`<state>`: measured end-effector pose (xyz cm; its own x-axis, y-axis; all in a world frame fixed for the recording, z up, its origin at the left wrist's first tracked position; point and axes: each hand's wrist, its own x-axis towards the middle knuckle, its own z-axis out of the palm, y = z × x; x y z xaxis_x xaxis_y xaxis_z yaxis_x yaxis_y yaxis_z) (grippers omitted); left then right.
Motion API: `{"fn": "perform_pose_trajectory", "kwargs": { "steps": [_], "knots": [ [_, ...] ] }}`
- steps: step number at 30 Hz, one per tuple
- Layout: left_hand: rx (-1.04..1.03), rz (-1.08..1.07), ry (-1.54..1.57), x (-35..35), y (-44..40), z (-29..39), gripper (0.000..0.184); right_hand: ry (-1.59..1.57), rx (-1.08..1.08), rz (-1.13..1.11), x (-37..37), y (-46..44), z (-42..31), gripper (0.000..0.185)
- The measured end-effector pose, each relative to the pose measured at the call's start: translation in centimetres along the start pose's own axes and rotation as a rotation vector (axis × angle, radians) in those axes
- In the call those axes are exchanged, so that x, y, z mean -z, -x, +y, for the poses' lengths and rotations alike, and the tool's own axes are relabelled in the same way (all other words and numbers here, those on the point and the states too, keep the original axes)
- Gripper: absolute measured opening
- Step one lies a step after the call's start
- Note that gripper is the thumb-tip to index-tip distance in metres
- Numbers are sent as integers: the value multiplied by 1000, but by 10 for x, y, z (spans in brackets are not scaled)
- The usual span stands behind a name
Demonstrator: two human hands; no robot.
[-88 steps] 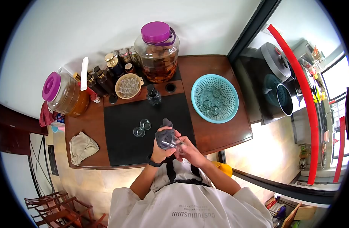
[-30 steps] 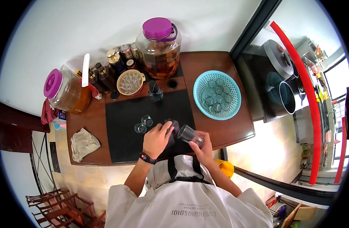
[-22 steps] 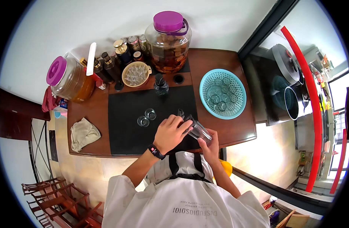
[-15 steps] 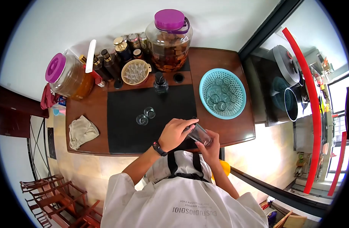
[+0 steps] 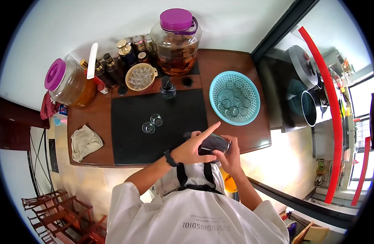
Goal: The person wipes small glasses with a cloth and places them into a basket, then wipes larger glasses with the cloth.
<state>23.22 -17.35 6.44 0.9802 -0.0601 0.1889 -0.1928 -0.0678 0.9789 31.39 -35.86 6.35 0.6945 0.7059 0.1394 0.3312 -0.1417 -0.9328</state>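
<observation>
Both hands are on a clear glass bottle (image 5: 216, 143) with a dark top, tilted over the table's front edge. My right hand (image 5: 231, 156) wraps its base end from the right. My left hand (image 5: 193, 149) grips it nearer the top, thumb along the glass and index finger stretched out. The dark top (image 5: 187, 134) pokes out beyond the left fingers and is partly hidden. Two small clear glasses (image 5: 156, 119) stand side by side on the black mat (image 5: 130, 142). Another glass bottle (image 5: 168, 88) with a black top stands at the mat's back edge.
A light-blue colander (image 5: 213, 99) with several small glasses is at the right. A tan basket (image 5: 154, 72) of clear cups, dark bottles (image 5: 113, 67) and two purple-lidded jars (image 5: 176, 44) line the back. A beige cloth (image 5: 86, 143) lies at the left.
The bottle has turned more level in my hands. My left hand has shifted slightly right and down along it, its index finger now pointing up and away. The table things have not moved.
</observation>
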Motion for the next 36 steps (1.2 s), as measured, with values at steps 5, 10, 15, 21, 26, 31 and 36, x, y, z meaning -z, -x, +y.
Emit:
{"fn": "perform_pose_trajectory", "kwargs": {
  "steps": [5, 10, 15, 21, 26, 31, 36],
  "knots": [
    [86, -55, -140, -3, 4, -2, 86, -476, -379, 39, -18, 12, 4, 39],
    [154, 19, -141, 1, 11, -9, 78, 19, -54, 67, -27, 4, 0, 37],
    [216, 44, 175, 0, 15, -4, 81, 138, 168, 18, -26, 6, 19, 31],
    [-143, -49, -420, -6, 13, -12, 64, -348, -300, 234, -49, 13, 24, 28],
    [61, 171, 64, -6, 18, -30, 64, -225, -310, 162, -47, 15, 14, 26],
    [198, 183, 185, -17, 21, -8, 70, -57, -38, 245, -51, 17, 26, 25],
    [105, -128, -509, -10, 23, -8, 69, -902, -931, 191, -48, 17, 23, 31]
  ]
}}
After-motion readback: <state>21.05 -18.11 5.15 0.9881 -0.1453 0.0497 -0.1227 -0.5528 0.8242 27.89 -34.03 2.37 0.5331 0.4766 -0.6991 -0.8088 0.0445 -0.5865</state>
